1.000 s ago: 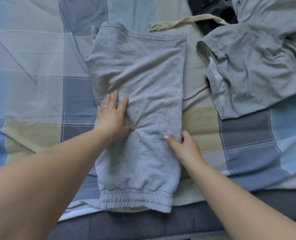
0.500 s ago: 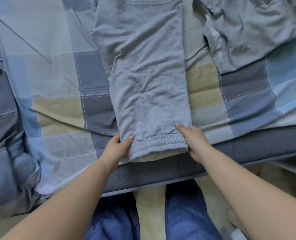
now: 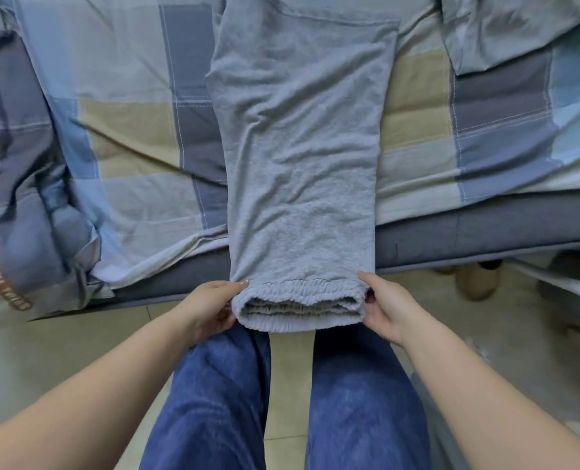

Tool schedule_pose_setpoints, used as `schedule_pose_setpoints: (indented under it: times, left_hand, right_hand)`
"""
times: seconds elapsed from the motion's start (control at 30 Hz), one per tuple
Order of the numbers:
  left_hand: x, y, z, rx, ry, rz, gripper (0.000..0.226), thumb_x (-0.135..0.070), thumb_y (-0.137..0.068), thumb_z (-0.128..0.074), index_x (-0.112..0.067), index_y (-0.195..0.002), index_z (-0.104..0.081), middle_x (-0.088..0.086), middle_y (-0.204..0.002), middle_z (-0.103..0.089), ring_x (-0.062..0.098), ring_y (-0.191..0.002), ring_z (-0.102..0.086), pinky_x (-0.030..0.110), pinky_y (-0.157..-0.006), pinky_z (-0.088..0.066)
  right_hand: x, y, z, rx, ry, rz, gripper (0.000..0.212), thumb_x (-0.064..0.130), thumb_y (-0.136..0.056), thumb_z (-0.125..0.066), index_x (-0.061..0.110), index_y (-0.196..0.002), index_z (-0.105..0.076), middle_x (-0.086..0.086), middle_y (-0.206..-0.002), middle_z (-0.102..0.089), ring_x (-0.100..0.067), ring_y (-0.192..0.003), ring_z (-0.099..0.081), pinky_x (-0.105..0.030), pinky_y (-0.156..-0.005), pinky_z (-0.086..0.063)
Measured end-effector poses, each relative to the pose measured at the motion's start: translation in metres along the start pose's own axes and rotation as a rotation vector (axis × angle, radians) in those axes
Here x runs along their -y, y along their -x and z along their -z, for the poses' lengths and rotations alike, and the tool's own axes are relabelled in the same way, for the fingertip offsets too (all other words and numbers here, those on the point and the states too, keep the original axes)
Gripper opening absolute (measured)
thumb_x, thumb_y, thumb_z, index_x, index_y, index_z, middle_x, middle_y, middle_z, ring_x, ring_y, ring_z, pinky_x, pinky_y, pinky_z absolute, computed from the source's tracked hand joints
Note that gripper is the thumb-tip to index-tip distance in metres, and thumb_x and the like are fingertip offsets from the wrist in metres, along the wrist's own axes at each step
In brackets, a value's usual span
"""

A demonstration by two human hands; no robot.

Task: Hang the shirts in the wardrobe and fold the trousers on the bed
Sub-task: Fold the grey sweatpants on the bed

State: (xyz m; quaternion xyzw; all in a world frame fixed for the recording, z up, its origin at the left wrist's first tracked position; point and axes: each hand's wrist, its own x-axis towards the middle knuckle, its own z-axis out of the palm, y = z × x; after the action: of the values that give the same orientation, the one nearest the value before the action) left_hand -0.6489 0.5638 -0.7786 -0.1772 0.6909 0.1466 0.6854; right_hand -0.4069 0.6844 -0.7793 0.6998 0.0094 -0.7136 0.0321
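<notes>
one pair of fleecy grey trousers [image 3: 298,157], ribbed cuffs at 6 o'clock, pinched by left hand [image 3: 210,308] and right hand [image 3: 388,308].

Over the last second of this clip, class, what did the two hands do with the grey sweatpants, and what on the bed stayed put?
Both hands left the middle of the grey sweatpants and slid down to the elastic cuffs. The left hand and right hand now grip the cuff ends and have drawn them off the bed edge toward the person. The grey shirt and the checked quilt lie as before.
</notes>
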Motion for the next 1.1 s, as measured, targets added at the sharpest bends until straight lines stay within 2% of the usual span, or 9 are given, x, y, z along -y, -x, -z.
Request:
schedule_pose_setpoints:
  times: [0.1,0.17,0.23,0.3,0.4,0.77,0.9,1.0,1.1]
  left_hand:
    - [-0.001,0.026,-0.006,0.005,-0.041,-0.029,0.014,-0.027,-0.092,-0.061,-0.014,-0.096,-0.059,-0.004,-0.053,-0.046,0.007,-0.046,-0.038,0.016,-0.045,-0.040]
    - [-0.018,0.041,-0.008,0.013,-0.029,-0.183,0.025,-0.024,-0.093,-0.059,-0.033,-0.116,-0.057,-0.002,-0.067,-0.056,0.009,-0.049,-0.040,0.020,-0.048,-0.043]
    - [-0.045,0.054,-0.011,0.023,-0.012,-0.325,0.042,-0.026,-0.093,-0.059,-0.053,-0.123,-0.048,-0.004,-0.086,-0.064,0.011,-0.054,-0.047,0.026,-0.055,-0.050]
    - [-0.079,0.065,-0.016,0.050,-0.004,-0.411,0.036,-0.023,-0.095,-0.056,-0.040,-0.126,-0.053,-0.004,-0.077,-0.066,0.010,-0.049,-0.052,0.024,-0.051,-0.051]
    - [-0.134,0.073,-0.024,0.083,0.014,-0.451,0.014,-0.012,-0.096,-0.050,-0.014,-0.091,-0.063,-0.003,-0.056,-0.061,0.001,-0.042,-0.055,0.014,-0.043,-0.048]
    - [-0.288,0.020,-0.042,0.061,0.338,-0.341,0.030,-0.018,-0.101,-0.038,-0.013,-0.085,-0.063,-0.005,-0.062,-0.071,0.003,-0.057,-0.068,0.015,-0.052,-0.053]
    - [-0.316,0.000,-0.048,-0.020,0.389,-0.376,0.030,-0.013,-0.103,-0.027,-0.009,-0.105,-0.057,-0.002,-0.066,-0.072,0.007,-0.059,-0.070,0.023,-0.054,-0.058]
    - [-0.317,-0.017,-0.052,-0.203,0.293,-0.470,0.019,-0.010,-0.100,-0.029,-0.011,-0.111,-0.045,0.004,-0.082,-0.066,0.013,-0.066,-0.067,0.028,-0.062,-0.057]
    - [-0.309,-0.032,-0.052,-0.451,-0.067,-0.696,0.023,-0.022,-0.094,-0.051,-0.013,-0.115,-0.056,0.003,-0.093,-0.059,0.015,-0.074,-0.058,0.028,-0.065,-0.050]
  right_hand:
    - [-0.015,0.010,0.009,0.008,-0.012,0.085,0.030,0.016,-0.096,-0.052,0.002,-0.122,-0.058,-0.017,-0.113,-0.068,-0.030,-0.100,-0.067,-0.040,-0.082,-0.054]
    - [-0.009,0.017,0.009,0.004,-0.032,0.230,0.048,0.015,-0.095,-0.054,0.017,-0.141,-0.040,-0.012,-0.125,-0.061,-0.026,-0.103,-0.066,-0.037,-0.077,-0.057]
    - [0.013,0.031,0.003,-0.024,-0.024,0.380,0.054,0.012,-0.095,-0.053,0.033,-0.141,-0.036,-0.002,-0.116,-0.066,-0.017,-0.094,-0.069,-0.030,-0.067,-0.058]
    - [0.042,0.046,-0.006,0.013,-0.022,0.492,0.028,0.010,-0.095,-0.050,0.021,-0.120,-0.057,0.000,-0.096,-0.072,-0.016,-0.083,-0.070,-0.024,-0.059,-0.056]
    - [0.088,0.055,-0.021,0.113,-0.116,0.528,0.023,0.016,-0.098,-0.043,0.013,-0.093,-0.065,-0.002,-0.080,-0.073,-0.015,-0.073,-0.069,-0.024,-0.060,-0.057]
    - [0.233,-0.001,-0.083,0.200,-0.227,0.492,0.024,0.022,-0.099,-0.041,0.013,-0.088,-0.061,-0.003,-0.072,-0.074,-0.010,-0.068,-0.071,-0.024,-0.065,-0.058]
    - [0.259,-0.019,-0.097,0.230,-0.239,0.481,0.022,0.020,-0.099,-0.039,0.012,-0.095,-0.059,-0.005,-0.085,-0.071,-0.014,-0.079,-0.070,-0.027,-0.069,-0.057]
    - [0.268,-0.033,-0.103,0.177,-0.175,0.513,0.027,0.018,-0.102,-0.034,0.011,-0.125,-0.047,-0.008,-0.115,-0.058,-0.020,-0.108,-0.060,-0.032,-0.081,-0.052]
    - [0.270,-0.048,-0.100,-0.094,0.147,0.743,0.039,0.018,-0.098,-0.044,0.013,-0.137,-0.044,-0.001,-0.100,-0.060,-0.015,-0.087,-0.059,-0.032,-0.078,-0.050]
